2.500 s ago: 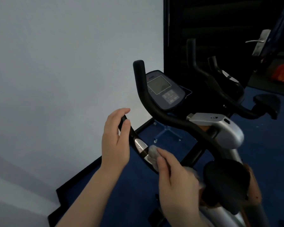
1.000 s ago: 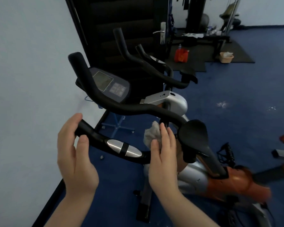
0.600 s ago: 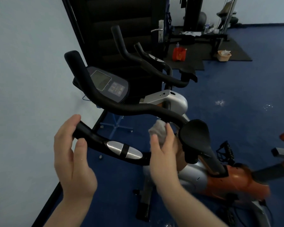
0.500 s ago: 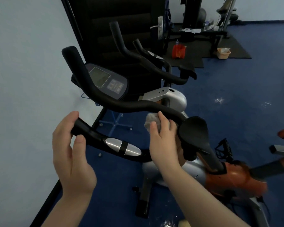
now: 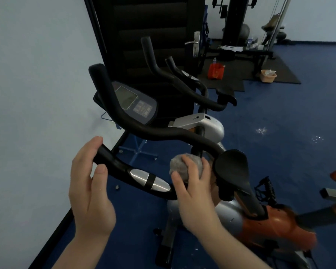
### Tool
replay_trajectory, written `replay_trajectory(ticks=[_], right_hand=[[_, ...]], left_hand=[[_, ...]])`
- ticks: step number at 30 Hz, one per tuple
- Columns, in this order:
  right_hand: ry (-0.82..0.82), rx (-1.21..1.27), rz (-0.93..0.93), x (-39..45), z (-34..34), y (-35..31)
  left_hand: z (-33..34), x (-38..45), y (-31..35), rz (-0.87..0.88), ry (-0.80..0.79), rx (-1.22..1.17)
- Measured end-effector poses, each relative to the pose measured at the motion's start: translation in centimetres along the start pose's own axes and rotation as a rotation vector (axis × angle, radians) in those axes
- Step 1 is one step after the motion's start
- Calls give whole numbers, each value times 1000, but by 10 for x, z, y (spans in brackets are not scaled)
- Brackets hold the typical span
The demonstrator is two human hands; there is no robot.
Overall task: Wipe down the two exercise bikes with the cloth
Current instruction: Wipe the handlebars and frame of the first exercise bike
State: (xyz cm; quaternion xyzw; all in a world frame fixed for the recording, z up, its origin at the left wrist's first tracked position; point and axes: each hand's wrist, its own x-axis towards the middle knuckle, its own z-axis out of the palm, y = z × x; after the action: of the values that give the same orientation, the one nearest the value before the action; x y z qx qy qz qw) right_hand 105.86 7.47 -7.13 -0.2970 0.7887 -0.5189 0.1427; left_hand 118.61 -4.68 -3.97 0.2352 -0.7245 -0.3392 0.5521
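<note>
My left hand (image 5: 89,193) grips the end of the near exercise bike's left handlebar (image 5: 124,171), fingers over the tip, thumb on the underside. My right hand (image 5: 194,197) clutches the balled grey cloth (image 5: 184,166), which sits at the handlebar stem, beside the saddle (image 5: 231,167). The second bike (image 5: 182,84) stands behind, by the dark door (image 5: 153,26).

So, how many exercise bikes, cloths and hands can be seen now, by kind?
Exercise bikes: 2, the near bike and the far bike
Cloths: 1, the grey cloth, held by the right hand
Hands: 2, counting the left hand on the handlebar end
Total: 5
</note>
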Motion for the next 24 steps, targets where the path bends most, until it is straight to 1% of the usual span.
replay_trajectory(ticks=[2, 4, 6, 8, 10, 12, 14, 16, 18, 20, 21, 23, 24], right_hand=[[-5, -6, 0, 13, -3, 3], [49, -7, -51, 26, -5, -1], [95, 31, -101, 20, -1, -1], [92, 27, -172, 4, -1, 7], [47, -15, -237, -3, -11, 15], [15, 59, -187, -4, -19, 15], [34, 93, -118, -17, -13, 3], [24, 4, -153, -38, 4, -13], [-49, -65, -200, -51, 8, -20], [-157, -169, -239, -44, -11, -19], [-198, -264, -271, -38, -25, -17], [-231, -459, -365, -25, -44, -13], [-244, -494, -394, -19, -48, -12]], left_hand=[[1, 1, -1, 3, 3, 13], [3, 1, 0, -16, 11, 16], [2, 0, 1, -27, 11, 2], [-1, 0, 1, -16, 8, -10], [-2, 0, 1, -9, -8, 8], [-2, 1, 0, -6, -13, 28], [-1, 1, 1, -11, -10, 25], [2, 0, 2, -12, 8, 10], [5, -1, 2, -12, 34, 5], [8, -1, 1, -21, 56, 8], [8, -1, 1, -24, 60, 11], [7, 0, 1, -11, 66, 18], [7, 0, 2, -8, 65, 22]])
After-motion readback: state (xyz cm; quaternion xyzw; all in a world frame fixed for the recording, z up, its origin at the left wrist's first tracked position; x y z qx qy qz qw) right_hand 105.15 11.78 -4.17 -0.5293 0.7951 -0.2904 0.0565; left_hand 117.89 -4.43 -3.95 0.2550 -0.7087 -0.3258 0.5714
